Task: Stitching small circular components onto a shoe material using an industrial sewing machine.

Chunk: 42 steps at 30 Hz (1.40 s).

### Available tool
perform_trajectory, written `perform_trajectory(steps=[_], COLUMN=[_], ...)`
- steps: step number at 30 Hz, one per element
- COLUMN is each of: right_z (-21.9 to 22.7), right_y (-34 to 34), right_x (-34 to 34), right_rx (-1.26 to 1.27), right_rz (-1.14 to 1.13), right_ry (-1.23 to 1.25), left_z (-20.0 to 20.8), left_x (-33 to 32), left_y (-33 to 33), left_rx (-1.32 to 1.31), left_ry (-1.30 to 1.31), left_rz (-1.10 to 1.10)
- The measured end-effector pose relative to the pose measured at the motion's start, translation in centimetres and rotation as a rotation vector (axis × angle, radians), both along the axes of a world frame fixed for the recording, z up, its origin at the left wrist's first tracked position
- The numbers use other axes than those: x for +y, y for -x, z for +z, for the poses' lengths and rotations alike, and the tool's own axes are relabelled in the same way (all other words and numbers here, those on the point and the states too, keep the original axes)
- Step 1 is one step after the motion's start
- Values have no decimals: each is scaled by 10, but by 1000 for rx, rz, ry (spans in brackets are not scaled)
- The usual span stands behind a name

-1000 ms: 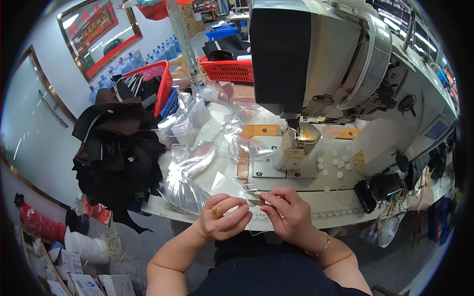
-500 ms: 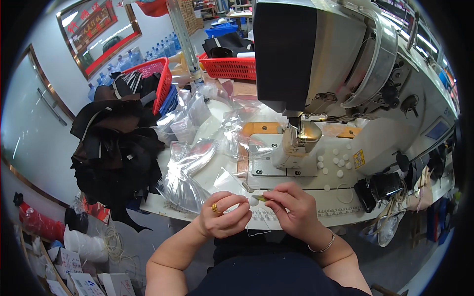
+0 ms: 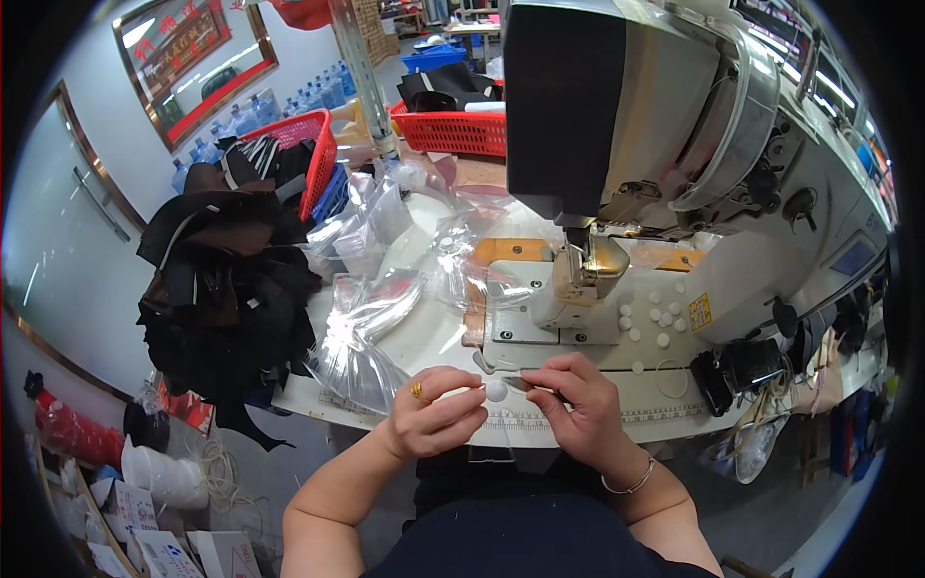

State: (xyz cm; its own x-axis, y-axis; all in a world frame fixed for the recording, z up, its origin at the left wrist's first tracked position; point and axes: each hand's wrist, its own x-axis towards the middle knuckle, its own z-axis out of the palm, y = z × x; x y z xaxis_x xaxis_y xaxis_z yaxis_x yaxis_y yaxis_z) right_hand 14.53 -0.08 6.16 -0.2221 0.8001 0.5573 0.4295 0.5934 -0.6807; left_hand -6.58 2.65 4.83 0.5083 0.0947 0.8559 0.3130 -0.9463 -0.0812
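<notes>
My left hand (image 3: 438,412), with a gold ring on it, is closed in a pinch at the edge of a white round disc (image 3: 496,390). A piece of clear plastic film seems to hang below that disc. Facing it from the other side, my right hand (image 3: 581,405) is closed on a small greyish metal tool (image 3: 520,382), its tip pointing at the disc. Fingers hide most of the tool, so its kind cannot be made out. Both hands are above the front edge of the sewing machine table (image 3: 655,385), over a printed ruler strip (image 3: 660,414).
Behind my hands stands a large sewing machine (image 3: 665,106) with a post bed (image 3: 568,299). Several loose white discs (image 3: 663,316) lie right of it. Clear plastic pieces (image 3: 356,337) cover the table's left, beside a black fabric heap (image 3: 226,308). Red baskets (image 3: 453,132) stand farther back.
The clear film by my hands has swung down and the disc now shows more fully between them. The tool in my right hand has turned, looking grey instead of yellowish. Both hands stay nearly in place.
</notes>
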Motion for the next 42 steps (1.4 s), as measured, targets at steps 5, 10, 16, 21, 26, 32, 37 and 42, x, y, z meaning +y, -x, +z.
perform_trajectory(steps=[5, 10, 16, 21, 26, 32, 37, 42], right_z=[8, 9, 8, 7, 1, -32, -42, -51], right_y=[-15, -17, -15, -12, -9, -45, -54, -64], right_x=[8, 9, 17, 14, 16, 20, 2, -10], right_rx=[-23, -76, -113, -1, 34, 104, 195, 96], right_rz=[129, 193, 210, 170, -4, -151, -192, -182], right_ry=[81, 67, 7, 29, -5, 55, 227, 262], left_z=[-2, -5, -3, -5, 0, 37, 37, -86], left_x=[2, 0, 0, 3, 0, 55, 164, 266], left_y=[0, -1, -3, -3, 2, 46, 31, 44], left_rx=[-11, -59, -63, -68, -74, -596, -596, -59], left_ry=[77, 157, 225, 193, 288, 1106, 1492, 1210], left_rz=[-35, -30, -12, -13, -21, 27, 34, 716])
